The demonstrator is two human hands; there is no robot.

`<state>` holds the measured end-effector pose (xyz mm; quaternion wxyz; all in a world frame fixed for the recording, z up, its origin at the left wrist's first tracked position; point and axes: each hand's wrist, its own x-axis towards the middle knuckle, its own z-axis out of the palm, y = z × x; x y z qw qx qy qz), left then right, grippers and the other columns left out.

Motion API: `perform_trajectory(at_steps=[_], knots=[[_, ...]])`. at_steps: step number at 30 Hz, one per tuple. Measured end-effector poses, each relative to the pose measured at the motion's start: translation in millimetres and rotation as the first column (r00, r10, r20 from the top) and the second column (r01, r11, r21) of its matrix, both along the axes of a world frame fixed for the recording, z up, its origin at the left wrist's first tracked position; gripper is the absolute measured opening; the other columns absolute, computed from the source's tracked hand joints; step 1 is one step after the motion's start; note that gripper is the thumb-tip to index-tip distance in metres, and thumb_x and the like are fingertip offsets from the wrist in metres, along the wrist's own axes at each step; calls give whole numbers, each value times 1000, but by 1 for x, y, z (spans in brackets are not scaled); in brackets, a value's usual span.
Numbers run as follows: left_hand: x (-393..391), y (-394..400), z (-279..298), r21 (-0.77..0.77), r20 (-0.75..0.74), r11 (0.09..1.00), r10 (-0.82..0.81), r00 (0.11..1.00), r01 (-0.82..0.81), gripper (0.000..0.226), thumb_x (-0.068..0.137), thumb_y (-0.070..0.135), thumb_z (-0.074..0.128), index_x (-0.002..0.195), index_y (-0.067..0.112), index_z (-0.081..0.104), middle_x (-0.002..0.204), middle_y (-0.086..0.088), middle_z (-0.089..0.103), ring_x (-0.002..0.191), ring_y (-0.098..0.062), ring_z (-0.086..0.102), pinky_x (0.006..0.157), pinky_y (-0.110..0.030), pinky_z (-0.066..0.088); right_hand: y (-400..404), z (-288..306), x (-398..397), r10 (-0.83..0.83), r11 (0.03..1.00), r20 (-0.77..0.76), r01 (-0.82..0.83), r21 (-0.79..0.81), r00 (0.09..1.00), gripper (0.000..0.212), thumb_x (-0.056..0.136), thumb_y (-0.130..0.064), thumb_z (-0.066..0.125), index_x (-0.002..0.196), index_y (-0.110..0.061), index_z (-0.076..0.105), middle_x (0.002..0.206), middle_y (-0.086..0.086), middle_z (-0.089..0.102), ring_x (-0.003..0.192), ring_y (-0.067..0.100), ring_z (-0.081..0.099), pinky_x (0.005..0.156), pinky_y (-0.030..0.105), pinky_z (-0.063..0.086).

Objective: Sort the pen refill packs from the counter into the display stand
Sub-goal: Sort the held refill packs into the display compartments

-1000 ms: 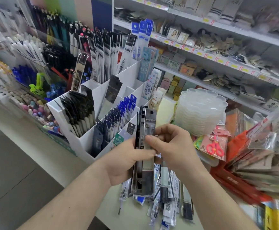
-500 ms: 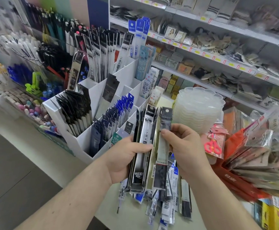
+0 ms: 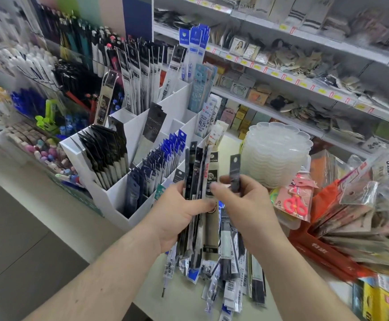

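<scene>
— What does the grip look like from where you sit?

— I see my left hand [image 3: 177, 218] curled round a fanned bunch of refill packs [image 3: 197, 181], thumb across the front of them, fingers behind. The packs stand nearly upright, dark headers at twelve o'clock, tails hanging below the palm toward six.

— And the other one?

— My right hand [image 3: 246, 205] pinches a single refill pack [image 3: 235, 172] between thumb and forefinger. Its dark header with a round hang hole sticks up at twelve o'clock from the fingertips. It sits just beside the bunch, at three o'clock of it; I cannot tell whether they touch lower down, since the hand covers that part.

— How do the packs look?

— Long, narrow sleeves, mostly black or grey at the top, some printed with white characters and barcodes. The picture is a little blurred, so I cannot read the labels.

— Where is the rest?

— A loose pile of refill packs [image 3: 230, 274] lies on the counter [image 3: 77, 218] at six o'clock of my hands. The white display stand [image 3: 110, 198] is at ten o'clock, its compartments filled with black and blue packs standing on end. A stack of clear plastic trays [image 3: 279, 154] stands at one o'clock, and a pack with pink scissors [image 3: 295, 205] lies at three.
</scene>
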<state>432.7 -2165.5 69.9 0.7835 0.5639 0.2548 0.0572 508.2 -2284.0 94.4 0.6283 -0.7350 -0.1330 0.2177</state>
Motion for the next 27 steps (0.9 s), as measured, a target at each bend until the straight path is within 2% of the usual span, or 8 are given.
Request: perform_trajectory(at_steps=[2,6,12,16,19,21,23,27], knots=[[-2,-1,2,-50,26,997,-53,998,55,30,87,-7,64,112,8,67,106,-14,75,98,-27,71,87,-41,57,1,2,-3,48,999,35,-49,8,998,10,87,-6,72,78,-10,72,67,13,66,60,12,53,58,28,47],[-5,6,1,-251,54,965,-59,997,71,27,88,-5,60,111,8,65,96,-11,74,75,-23,68,66,-33,58,-5,11,4,-53,986,-151,76,151,987,23,96,1,57,75,-8,61,58,0,61,38,1,48,38,13,36],[-6,5,0,-328,76,939,-79,994,100,30,93,-9,50,117,5,62,80,-3,64,64,-17,58,58,-31,53,-6,15,2,-16,991,-1,16,137,1000,18,101,-10,52,87,-15,63,67,0,63,66,18,60,59,31,52],[-2,-2,-1,-1,-54,997,-80,995,80,32,91,-7,57,116,13,57,83,-3,59,61,-14,55,61,-28,47,4,15,-5,13,997,143,-23,71,990,12,96,-16,62,85,-14,62,60,-9,57,56,7,49,55,23,42],[1,-5,-6,252,-124,965,-44,991,74,39,93,5,61,120,31,54,100,3,69,81,-8,64,80,-31,51,11,10,-9,-6,995,126,-6,98,992,13,82,-13,78,78,-16,66,61,-9,62,58,7,54,59,20,47],[2,-6,-8,326,-151,943,-19,988,68,35,93,10,61,116,35,53,97,3,71,74,-10,66,78,-41,55,14,7,-10,13,997,112,-22,78,994,16,79,-8,80,70,-16,70,62,-5,65,58,9,57,60,26,49],[3,-7,-9,384,-168,921,0,986,66,33,92,11,61,113,35,53,97,-2,72,82,-23,69,80,-46,56,17,4,-10,34,997,102,-40,60,994,27,80,0,75,61,-19,72,62,-5,69,57,8,60,59,24,51],[1,-10,-6,436,-165,898,23,986,52,30,88,12,63,103,35,51,97,-2,70,78,-17,62,66,-29,49,17,-2,-8,79,996,94,-83,34,992,39,86,1,69,60,-27,75,67,-3,73,60,12,63,58,28,51]])
